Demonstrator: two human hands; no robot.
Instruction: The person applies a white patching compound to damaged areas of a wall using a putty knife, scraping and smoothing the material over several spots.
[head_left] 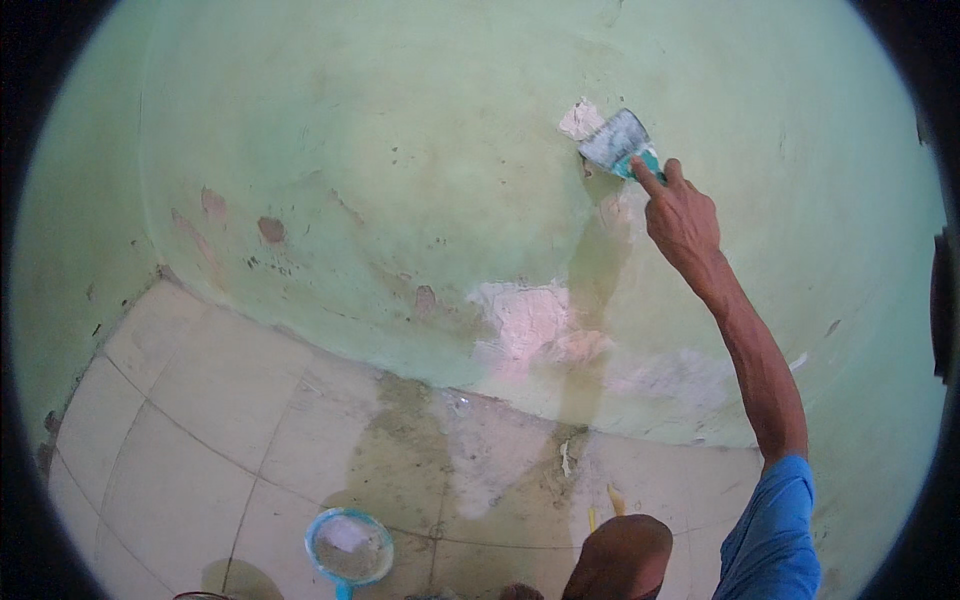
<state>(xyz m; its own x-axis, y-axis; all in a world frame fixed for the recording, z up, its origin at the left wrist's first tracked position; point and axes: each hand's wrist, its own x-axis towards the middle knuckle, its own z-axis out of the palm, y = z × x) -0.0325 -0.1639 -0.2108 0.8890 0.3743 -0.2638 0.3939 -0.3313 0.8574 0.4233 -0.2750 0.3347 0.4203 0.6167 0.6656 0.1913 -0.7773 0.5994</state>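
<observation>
My right hand (683, 215) is closed round the green handle of a putty knife (617, 140). The wide metal blade lies at the green wall (420, 150), its far edge beside a small white filler patch (581, 119). My index finger reaches along the handle toward the blade. A larger patch of white filler (530, 315) covers a spot lower on the wall, just above the floor. On the floor sits a round, blue-rimmed dipper (350, 548) with white filler and a greyish layer inside. My left hand is out of sight.
Bare brownish chips (271, 229) and dark scuffs mark the wall to the left. Pale tiles (220, 380) meet the wall's foot, with dusty smears and shadows across them. My bent knee (622, 555) is at the lower edge, with a small yellowish object (615, 499) near it.
</observation>
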